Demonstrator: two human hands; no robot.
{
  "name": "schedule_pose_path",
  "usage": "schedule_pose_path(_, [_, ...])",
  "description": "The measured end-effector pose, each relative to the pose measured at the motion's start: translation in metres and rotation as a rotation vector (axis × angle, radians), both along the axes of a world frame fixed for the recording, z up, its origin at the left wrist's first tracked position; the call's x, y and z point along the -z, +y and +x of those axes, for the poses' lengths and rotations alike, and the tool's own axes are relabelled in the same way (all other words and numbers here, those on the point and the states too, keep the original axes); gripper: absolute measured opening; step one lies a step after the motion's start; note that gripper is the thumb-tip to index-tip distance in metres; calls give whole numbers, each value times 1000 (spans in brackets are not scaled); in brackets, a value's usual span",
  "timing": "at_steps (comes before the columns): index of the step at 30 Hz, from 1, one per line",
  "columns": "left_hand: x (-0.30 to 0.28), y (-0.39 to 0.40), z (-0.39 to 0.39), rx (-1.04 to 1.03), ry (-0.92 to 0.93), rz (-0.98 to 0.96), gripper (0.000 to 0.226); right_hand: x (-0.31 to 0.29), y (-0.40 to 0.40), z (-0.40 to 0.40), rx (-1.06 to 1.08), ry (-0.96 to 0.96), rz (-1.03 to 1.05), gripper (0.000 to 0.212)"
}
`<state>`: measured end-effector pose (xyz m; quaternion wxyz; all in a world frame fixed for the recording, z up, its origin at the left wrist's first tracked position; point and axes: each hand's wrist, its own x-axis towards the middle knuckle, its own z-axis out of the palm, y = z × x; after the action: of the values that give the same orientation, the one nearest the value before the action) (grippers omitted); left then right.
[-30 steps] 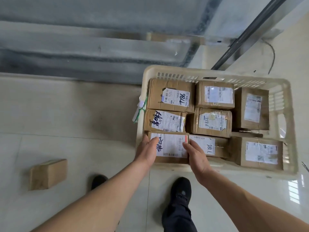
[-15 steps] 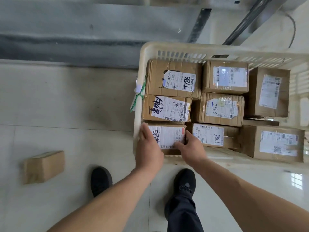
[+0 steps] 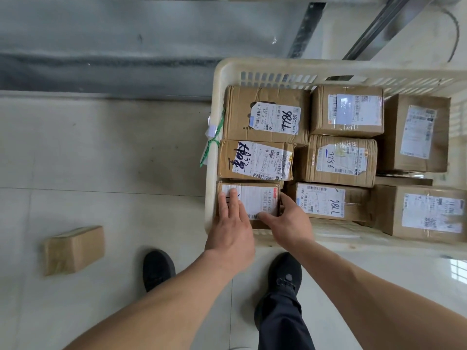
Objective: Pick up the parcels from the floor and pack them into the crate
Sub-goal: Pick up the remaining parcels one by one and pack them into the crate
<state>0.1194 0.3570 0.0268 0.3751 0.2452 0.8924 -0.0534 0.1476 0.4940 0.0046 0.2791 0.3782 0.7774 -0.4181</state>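
A cream plastic crate [image 3: 211, 173] stands on the floor, packed with several brown cardboard parcels bearing white labels. In its near left corner sits a small labelled parcel [image 3: 257, 198]. My left hand [image 3: 231, 223] lies flat on that parcel's top left side, fingers spread. My right hand [image 3: 288, 221] grips its right and near edge, thumb across the label. One more brown parcel [image 3: 73, 248] lies on the floor tiles to the left, well apart from the crate.
My two black shoes [image 3: 158, 269] stand just in front of the crate. A grey wall or shutter runs along the back, with a metal rail [image 3: 374, 29] at the upper right. A green tie with a tag [image 3: 212, 140] hangs on the crate's left wall.
The small parcel has sunk lower into the crate's near left corner. My left hand moved from its side onto its top, and the view came closer to the crate.
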Motion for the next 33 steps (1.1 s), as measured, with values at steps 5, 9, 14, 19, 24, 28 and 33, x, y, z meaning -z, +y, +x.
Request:
schedule_pose_path(5, [0,-1,-6,139,40,-1,72,3,1,-7,19,-42,-22,58])
schedule_pose_path(9, [-1,-3,-4,165,37,29,71,-2,5,-7,120,25,14,114])
schedule_pose_path(14, [7,-1,3,-1,-28,36,77,-11,27,-38,28,171,27,115])
schedule_pose_path(19, [5,4,6,-45,72,130,75,3,18,-50,-85,160,-48,98])
schedule_pose_path(24, [9,10,-33,-1,65,96,94,8,15,-43,-197,126,48,95])
schedule_pose_path(28, [16,6,-44,99,23,24,100,14,18,-46,-249,88,67,96])
schedule_pose_path(33, [3,9,-54,110,-54,1,99,3,22,-52,-341,20,70,103])
